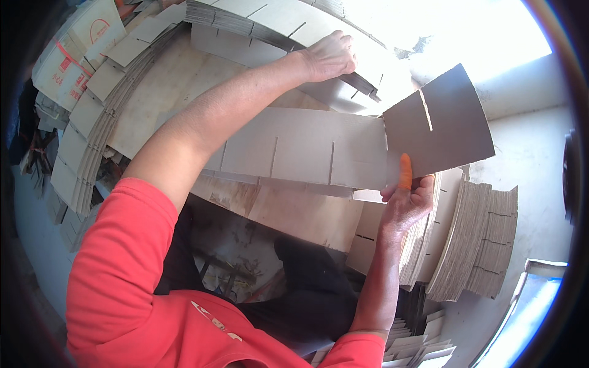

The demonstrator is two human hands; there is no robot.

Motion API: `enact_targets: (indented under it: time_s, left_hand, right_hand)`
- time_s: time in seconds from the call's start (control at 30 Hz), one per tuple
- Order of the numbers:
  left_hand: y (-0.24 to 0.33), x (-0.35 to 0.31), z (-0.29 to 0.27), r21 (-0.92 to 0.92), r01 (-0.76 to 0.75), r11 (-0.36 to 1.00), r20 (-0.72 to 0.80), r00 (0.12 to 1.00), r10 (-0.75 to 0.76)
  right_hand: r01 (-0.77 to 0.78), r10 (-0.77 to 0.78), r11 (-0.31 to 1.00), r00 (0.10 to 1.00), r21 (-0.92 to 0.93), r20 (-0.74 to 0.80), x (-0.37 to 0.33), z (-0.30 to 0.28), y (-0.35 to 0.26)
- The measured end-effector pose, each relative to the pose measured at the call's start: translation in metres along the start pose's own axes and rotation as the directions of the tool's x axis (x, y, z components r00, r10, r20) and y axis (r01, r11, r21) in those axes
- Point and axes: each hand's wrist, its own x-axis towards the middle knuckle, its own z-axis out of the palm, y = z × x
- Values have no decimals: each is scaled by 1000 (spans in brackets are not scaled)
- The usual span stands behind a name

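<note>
- Over the counter [307,216]: a slotted cardboard strip [300,150], its right end angled.
- The right hand [405,201] pinches it, one orange-covered digit on top.
- The left hand [330,57] curls at the far stack [245,26]; grip hidden.

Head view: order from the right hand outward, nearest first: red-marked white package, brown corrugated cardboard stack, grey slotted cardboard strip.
1. Grey slotted cardboard strip, in the right hand
2. Brown corrugated cardboard stack, right side
3. Red-marked white package, upper left
</note>
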Motion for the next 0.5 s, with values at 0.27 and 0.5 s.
enact_targets:
  time_s: [0.27, 0.5]
  left_hand:
    - [-8, 1, -5, -339, 17, 941, -395, 905, -159]
    - [-1, 7, -43, -116, -8, 993, -419, 907, -41]
  right_hand:
    - [40, -40, 999, 998, 18, -47, -5, 6, -11]
    - [89, -89, 996, 996, -29, 0, -8, 4, -13]
